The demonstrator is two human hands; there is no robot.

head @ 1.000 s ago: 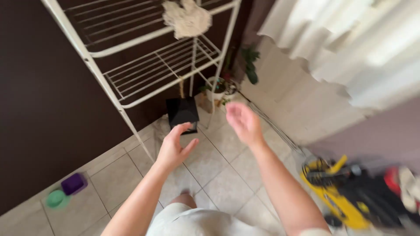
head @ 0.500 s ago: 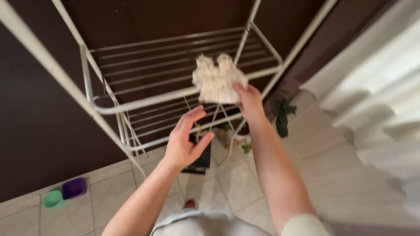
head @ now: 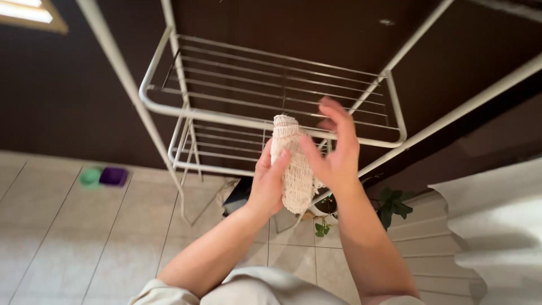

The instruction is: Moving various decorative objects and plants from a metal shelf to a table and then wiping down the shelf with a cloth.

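A cream knitted net bag [head: 293,169] hangs in front of a white wire shelf rack [head: 186,113]. My left hand [head: 270,183] grips the bag along its left side, thumb pressed on the fabric. My right hand [head: 334,149] is just to the right of the bag, fingers spread, its palm beside the fabric; whether it touches the bag is unclear. Both forearms reach up from the bottom of the view. The bag's lower end dangles below my hands.
The rack stands against a dark brown wall on a pale tiled floor [head: 68,237]. A green bowl [head: 90,176] and a purple container [head: 113,176] sit by the wall at left. Potted plants [head: 392,204] and a black object [head: 240,195] lie under the rack. White curtain [head: 497,226] at right.
My right hand took the bag off the shelf rail and lowered it. My left hand came up and closed on it. The camera tilted up and right.
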